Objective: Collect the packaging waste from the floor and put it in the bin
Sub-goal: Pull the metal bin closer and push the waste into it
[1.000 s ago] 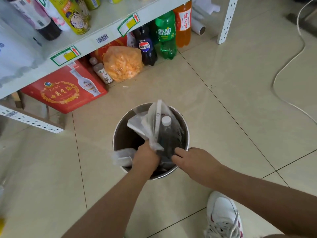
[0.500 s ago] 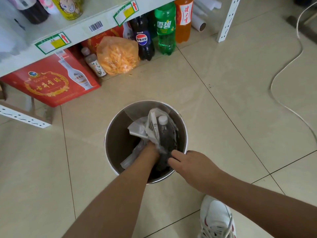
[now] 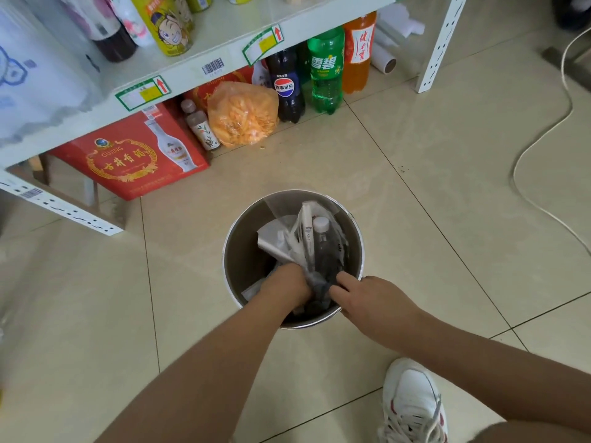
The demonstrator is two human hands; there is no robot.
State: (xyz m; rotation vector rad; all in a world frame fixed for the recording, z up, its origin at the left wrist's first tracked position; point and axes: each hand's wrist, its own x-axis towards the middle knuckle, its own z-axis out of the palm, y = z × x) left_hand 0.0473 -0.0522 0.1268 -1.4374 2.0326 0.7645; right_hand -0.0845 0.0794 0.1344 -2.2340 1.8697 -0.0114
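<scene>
1. While you lean over the round metal bin on the beige tiled floor, both your hands are down at its near rim.
2. Your left hand is inside the bin, its fingers clenched on the crumpled clear and white plastic packaging, which rises from your fist towards the far wall of the bin.
3. Your right hand rests over the near right rim, its fingers reaching into the bin and touching the dark part of the waste; you cannot tell from here whether they grip anything.
4. Inside the bin, a clear plastic bottle with a white cap stands upright among the packaging, just beside the white strip of wrapper.
5. Your white sneaker is on the floor near the bin, on your right.
6. Beyond the bin, under the white metal shelf, sit a red liquor box, an orange snack bag, a dark cola bottle, a green soda bottle and an orange drink bottle.
7. At the right, a white cable curves across the floor, well apart from the bin.
</scene>
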